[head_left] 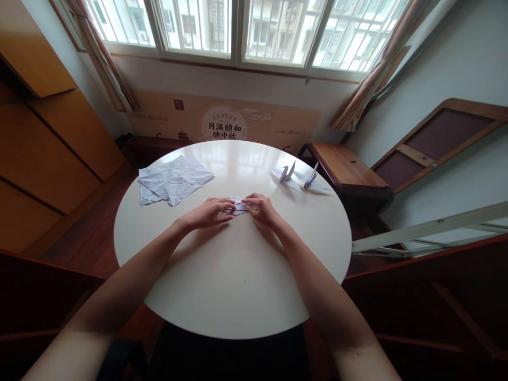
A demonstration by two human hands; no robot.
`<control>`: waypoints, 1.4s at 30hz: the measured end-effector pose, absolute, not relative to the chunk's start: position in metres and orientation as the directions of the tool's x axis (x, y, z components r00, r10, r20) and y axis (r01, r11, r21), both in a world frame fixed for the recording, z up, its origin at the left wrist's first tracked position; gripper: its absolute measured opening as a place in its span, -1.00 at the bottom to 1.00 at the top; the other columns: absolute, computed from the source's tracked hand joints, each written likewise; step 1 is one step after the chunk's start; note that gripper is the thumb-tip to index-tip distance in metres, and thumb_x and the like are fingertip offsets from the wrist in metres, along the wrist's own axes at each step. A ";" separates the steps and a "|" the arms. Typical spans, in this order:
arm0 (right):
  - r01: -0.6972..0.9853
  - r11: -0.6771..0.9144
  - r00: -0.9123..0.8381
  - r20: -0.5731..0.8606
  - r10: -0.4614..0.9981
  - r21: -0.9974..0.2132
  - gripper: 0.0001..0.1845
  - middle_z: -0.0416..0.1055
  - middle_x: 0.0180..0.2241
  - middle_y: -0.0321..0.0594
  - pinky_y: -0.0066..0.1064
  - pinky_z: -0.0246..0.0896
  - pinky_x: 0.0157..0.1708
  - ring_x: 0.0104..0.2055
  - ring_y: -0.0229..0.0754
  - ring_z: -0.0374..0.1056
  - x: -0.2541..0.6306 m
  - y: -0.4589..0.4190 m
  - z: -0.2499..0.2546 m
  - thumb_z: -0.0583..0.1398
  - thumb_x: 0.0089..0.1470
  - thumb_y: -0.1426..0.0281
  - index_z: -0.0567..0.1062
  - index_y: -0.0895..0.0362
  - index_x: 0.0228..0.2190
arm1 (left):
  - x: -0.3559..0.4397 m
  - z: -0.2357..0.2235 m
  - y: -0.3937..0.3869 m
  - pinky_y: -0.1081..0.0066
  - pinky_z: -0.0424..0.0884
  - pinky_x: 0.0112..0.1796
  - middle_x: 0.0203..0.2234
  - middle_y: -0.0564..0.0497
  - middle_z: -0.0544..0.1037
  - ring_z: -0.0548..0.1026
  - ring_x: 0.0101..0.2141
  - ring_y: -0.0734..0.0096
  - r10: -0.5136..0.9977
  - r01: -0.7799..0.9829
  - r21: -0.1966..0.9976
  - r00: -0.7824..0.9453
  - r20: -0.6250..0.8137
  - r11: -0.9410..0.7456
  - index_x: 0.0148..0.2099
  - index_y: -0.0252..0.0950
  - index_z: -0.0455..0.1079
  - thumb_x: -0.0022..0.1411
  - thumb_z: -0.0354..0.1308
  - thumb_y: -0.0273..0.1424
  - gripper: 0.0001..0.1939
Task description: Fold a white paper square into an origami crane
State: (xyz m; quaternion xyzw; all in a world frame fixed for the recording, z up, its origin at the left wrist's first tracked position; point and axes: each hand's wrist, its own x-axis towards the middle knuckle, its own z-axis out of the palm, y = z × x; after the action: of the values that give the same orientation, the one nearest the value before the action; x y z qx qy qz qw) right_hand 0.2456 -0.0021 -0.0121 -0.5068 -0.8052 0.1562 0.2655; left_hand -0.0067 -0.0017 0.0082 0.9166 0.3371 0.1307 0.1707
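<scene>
A small folded sheet of paper lies on the white round table, between my two hands. My left hand has its curled fingers on the left side of the folded paper. From the other side, the fingers of my right hand press and pinch its right edge. Both hands partly cover the paper, so its full shape is hidden. To the right stand two paper cranes, one crane beside another crane, with wings spread. Several creased paper sheets are piled at the left.
A wooden bench stands past the table's right edge. Orange-brown cabinets line the left wall. Behind the table, a printed cardboard panel leans below the barred windows. A pale metal frame reaches toward the table from the right.
</scene>
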 end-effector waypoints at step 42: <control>0.605 0.565 -0.474 0.317 0.822 -0.561 -0.73 0.68 -0.10 -0.07 -0.11 0.39 0.13 0.03 0.02 0.52 0.230 -0.012 -0.010 0.28 0.23 0.40 0.71 0.06 -0.06 | -0.001 0.011 -0.006 -0.12 0.04 0.36 0.27 -0.14 0.48 0.26 0.37 -0.06 0.753 0.716 0.247 0.647 0.118 -0.653 0.23 -0.24 0.49 0.55 -0.01 -0.14 -0.56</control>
State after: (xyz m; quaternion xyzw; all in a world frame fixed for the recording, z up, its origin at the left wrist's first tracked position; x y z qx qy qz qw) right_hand 0.2304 -0.0117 -0.0101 -0.4261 -0.8371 0.1897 0.2858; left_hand -0.0008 -0.0059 0.0107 0.9031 0.4066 0.1055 0.0895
